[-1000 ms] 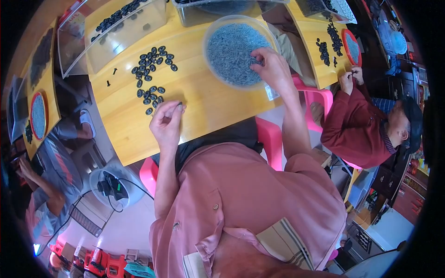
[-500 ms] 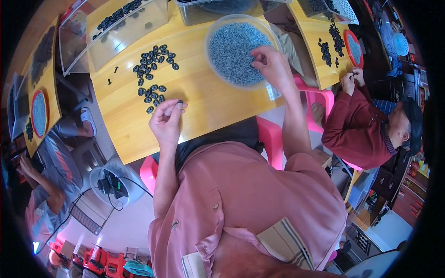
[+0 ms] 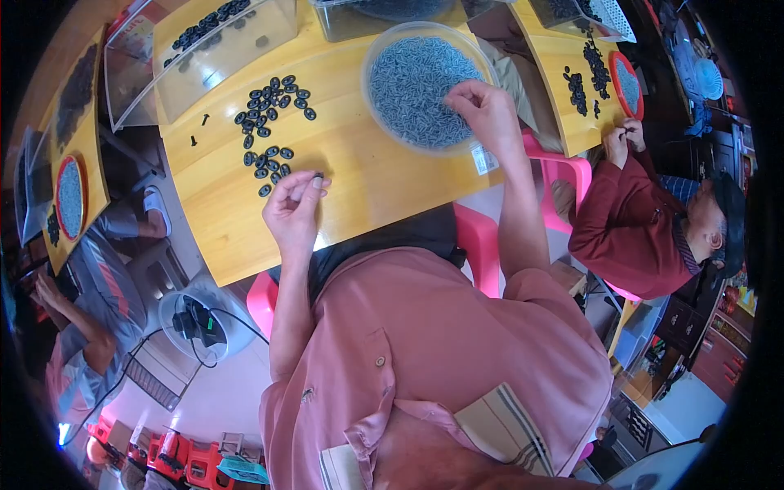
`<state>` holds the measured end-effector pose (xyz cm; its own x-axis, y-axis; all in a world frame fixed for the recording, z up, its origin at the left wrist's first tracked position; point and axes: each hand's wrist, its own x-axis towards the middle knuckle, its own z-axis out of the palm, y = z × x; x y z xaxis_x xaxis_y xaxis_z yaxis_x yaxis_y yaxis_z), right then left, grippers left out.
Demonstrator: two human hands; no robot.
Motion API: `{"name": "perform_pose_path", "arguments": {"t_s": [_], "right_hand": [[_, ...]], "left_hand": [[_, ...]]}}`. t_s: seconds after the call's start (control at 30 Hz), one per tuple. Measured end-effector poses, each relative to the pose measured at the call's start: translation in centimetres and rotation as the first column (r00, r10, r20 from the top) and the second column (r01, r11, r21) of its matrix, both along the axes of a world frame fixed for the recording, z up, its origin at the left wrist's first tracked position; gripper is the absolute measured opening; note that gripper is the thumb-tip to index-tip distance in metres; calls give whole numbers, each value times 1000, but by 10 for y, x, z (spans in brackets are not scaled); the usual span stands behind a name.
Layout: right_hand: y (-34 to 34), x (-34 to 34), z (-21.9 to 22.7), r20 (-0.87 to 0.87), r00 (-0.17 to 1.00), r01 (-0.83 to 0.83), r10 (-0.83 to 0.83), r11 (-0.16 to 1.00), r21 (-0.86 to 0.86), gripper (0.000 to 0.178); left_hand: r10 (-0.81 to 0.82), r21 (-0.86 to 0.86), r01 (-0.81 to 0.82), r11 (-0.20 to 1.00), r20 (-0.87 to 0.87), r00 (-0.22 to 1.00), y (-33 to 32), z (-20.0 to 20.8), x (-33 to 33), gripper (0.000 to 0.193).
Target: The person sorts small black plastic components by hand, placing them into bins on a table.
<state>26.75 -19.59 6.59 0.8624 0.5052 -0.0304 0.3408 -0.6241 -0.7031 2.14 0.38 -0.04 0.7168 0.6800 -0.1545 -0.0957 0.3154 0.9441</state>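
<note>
My left hand (image 3: 296, 206) is closed in a pinch over the table's near edge. A small black piece (image 3: 318, 175) shows between its fingertips; most of it is hidden. My right hand (image 3: 490, 116) reaches over a round clear bowl (image 3: 367, 98) full of small grey screws (image 3: 415, 91). Its thumb and fingers are pressed together at the screws, and whatever lies between them cannot be made out. Several black oval pieces with holes (image 3: 263, 116) lie loose on the table, just beyond my left hand.
Two dark screws (image 3: 194, 141) lie on the yellow table (image 3: 220, 220) at left. Clear bins (image 3: 229, 53) with black pieces stand along the back. On the right, a person in a dark red sleeve (image 3: 621, 216) works at another table; another person sits at far left. A pail (image 3: 233, 335) stands below.
My right hand's fingers have shifted slightly over the screws and curl lower, closer together. The left hand keeps its pinch in place. The view has tilted very slightly.
</note>
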Motion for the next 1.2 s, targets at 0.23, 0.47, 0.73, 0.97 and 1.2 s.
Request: {"name": "perform_pose_path", "arguments": {"t_s": [0.23,0.47,0.73,0.97,1.2], "right_hand": [[0,-1,2,-368,927,79,67,926,369,13],[21,-23,17,-388,911,71,136,878,473,17],[78,-91,4,-332,859,-214,389,863,457,13],[105,-116,-16,-237,856,-362,460,859,363,13],[110,-118,-16,-175,878,-363,445,859,362,15]], "left_hand": [[8,2,-8,1000,17,1000,3,-3,-1,13],[64,-53,-63,997,11,998,6,1,-2,14],[72,-87,-67,994,53,996,8,-2,1,15],[81,-155,-68,986,80,994,11,-1,-3,15],[58,-128,-48,991,80,995,11,-1,-4,15]]}}
